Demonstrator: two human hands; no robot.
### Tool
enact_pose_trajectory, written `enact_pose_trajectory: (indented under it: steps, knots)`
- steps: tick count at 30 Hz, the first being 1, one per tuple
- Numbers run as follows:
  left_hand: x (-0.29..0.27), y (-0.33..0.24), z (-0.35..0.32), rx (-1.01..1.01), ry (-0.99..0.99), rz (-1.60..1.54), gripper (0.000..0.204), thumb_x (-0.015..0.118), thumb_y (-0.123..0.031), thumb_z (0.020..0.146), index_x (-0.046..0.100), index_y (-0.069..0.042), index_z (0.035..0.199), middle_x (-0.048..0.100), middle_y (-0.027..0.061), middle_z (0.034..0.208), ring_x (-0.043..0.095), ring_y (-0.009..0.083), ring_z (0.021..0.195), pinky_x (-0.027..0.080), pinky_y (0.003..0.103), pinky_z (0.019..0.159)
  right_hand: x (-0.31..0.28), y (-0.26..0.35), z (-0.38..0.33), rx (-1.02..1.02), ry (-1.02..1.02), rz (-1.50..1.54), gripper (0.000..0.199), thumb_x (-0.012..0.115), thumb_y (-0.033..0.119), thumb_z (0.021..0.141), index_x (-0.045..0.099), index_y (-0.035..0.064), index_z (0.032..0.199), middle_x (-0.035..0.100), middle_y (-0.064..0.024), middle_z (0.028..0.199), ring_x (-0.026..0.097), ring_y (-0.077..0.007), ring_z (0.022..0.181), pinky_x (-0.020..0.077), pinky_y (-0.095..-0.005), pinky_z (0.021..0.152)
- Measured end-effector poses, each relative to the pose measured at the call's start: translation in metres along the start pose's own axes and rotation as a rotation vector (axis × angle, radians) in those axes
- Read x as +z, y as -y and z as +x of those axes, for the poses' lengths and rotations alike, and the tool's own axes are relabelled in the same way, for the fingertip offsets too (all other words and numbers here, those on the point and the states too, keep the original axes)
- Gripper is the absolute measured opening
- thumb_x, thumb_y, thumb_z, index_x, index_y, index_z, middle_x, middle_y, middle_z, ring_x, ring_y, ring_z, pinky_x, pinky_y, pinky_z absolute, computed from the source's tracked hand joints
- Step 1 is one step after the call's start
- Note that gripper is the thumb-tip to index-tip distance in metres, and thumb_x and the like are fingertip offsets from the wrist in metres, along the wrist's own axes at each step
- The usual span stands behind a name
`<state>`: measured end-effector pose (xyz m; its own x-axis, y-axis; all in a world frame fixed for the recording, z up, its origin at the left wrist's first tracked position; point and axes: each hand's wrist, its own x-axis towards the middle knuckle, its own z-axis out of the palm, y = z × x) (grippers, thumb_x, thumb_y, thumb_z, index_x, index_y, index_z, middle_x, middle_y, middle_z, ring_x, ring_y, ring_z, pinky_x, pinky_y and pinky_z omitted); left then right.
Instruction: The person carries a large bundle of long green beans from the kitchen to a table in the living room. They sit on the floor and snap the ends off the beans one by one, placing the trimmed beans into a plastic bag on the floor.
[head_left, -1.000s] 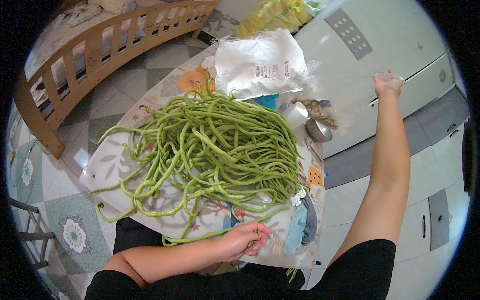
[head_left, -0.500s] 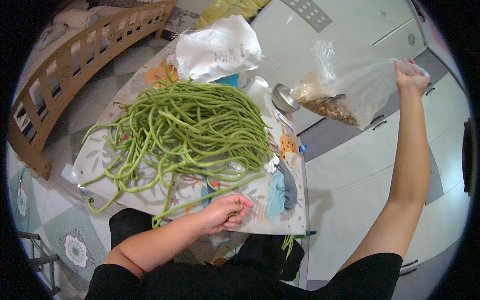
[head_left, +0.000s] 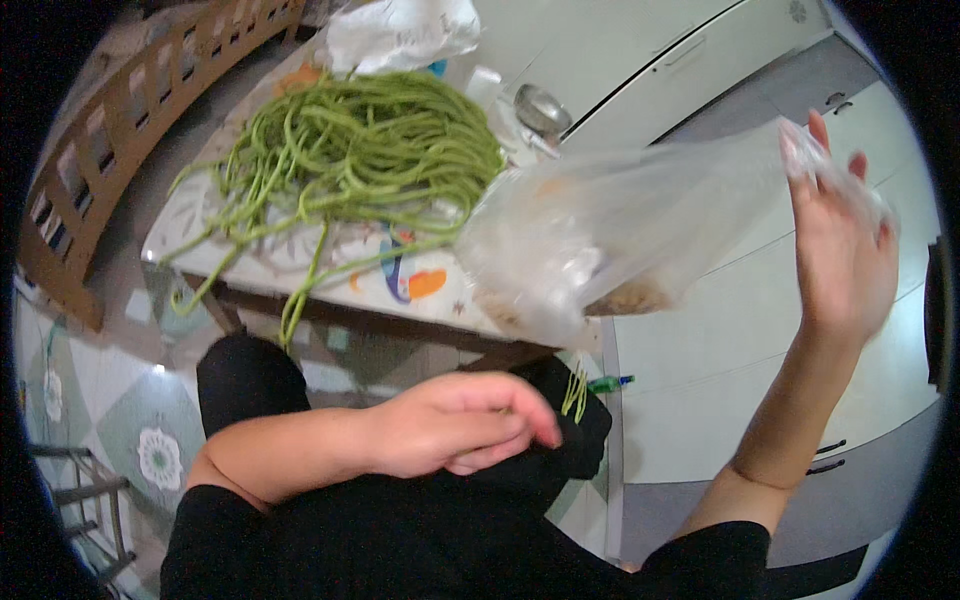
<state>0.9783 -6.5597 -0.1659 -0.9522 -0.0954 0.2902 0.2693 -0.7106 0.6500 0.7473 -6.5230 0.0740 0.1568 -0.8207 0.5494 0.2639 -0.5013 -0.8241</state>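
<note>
The person's left hand is nearest, over the lap and short of the table's near edge. Its fingers are loosely curled and blurred at the tips; I cannot tell whether anything is in them. Some thin green strands show beside the right knee, below the table's near right corner, with a small green and blue object just beside them.

The right hand is raised well out past the table's right edge, its fingers partly spread and holding the rim of a clear plastic bag. The bag stretches from there across the near right corner, brown pieces at its bottom; whether it touches the table is unclear.

Long green beans lie heaped across the table's middle and left, a few strands hanging over the near edge. Beyond them, by the right edge, are a metal bowl and a white cup. A white sack lies at the far end.
</note>
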Motion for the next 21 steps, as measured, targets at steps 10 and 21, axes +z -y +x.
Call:
enact_pose_trajectory:
  steps: [10, 21]
  knots:
    - [-0.024, 0.066, -0.021, 0.164, -0.717, 0.327, 0.012, 0.041, -0.012, 0.085, 0.052, -0.007, 0.088, 0.047, -0.0019, 0.07, 0.042, 0.0056, 0.059, 0.033, 0.018, 0.05, 0.054, -0.13, -0.172, 0.377, -0.373, 0.445, 0.047, 0.03, 0.045, 0.087, 0.054, 0.0054, 0.097, 0.04, -0.0207, 0.122, 0.034, -0.045, 0.113, 0.0267, -0.0551, 0.094]
    - [-0.273, 0.247, -0.163, -1.162, -0.544, 1.531, 0.019, 0.051, -0.017, 0.073, 0.062, -0.001, 0.076, 0.06, 0.0148, 0.07, 0.056, 0.0265, 0.057, 0.045, 0.035, 0.053, -0.013, -0.347, -0.283, 0.879, -0.644, 0.501, 0.028, 0.036, 0.025, 0.089, 0.049, 0.0024, 0.099, 0.051, -0.0173, 0.108, 0.047, -0.0379, 0.102, 0.0397, -0.0458, 0.084]
